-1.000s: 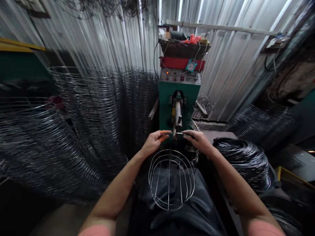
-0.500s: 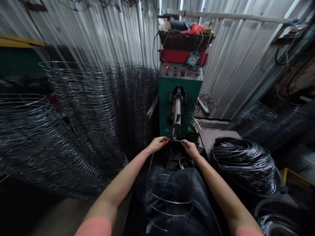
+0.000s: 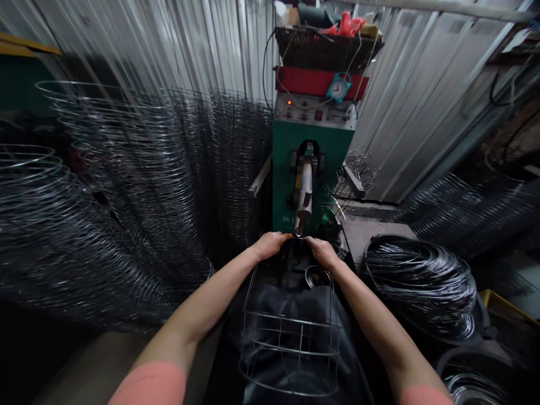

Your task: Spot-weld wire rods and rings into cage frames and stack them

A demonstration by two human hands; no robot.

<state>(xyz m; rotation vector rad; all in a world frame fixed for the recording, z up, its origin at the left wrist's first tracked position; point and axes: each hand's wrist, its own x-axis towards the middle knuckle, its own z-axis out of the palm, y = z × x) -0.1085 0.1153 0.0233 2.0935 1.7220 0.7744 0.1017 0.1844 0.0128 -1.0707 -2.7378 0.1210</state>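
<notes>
Two hands are kept on one wire cage [image 3: 291, 343] here, both pinched on its far top end right under the tip of the welding arm [image 3: 304, 194] on the green machine [image 3: 310, 169]. The left hand [image 3: 270, 246] is closed on the wire from the left side, with an orange fingertip cover showing at the thumb; the right hand [image 3: 323, 251] is closed on the same wire from the right. Only a tiny stretch of wire is left bare between them, and that stretch sits at the electrode tip, touching or very nearly so, which can't be told for sure from this angle.

For the step in hand, probably a spot weld on that joint, the crossing wires are best held flat and square to the tip, with fingers kept just off to each side rather than under it. The cage should be kept from twisting, since its body hangs free toward the lap and any sag would likely pull the joint off the tip.

Relative to the hands, the cage runs back from the fingertips toward the body: long wires lead down between the forearms to the ringed part, which rests over the dark apron [image 3: 295, 304]. Stacks of wire rings [image 3: 126, 185] are piled to the left and a coil of wire [image 3: 422, 281] lies on the surface at the right, well apart from both hands
</notes>
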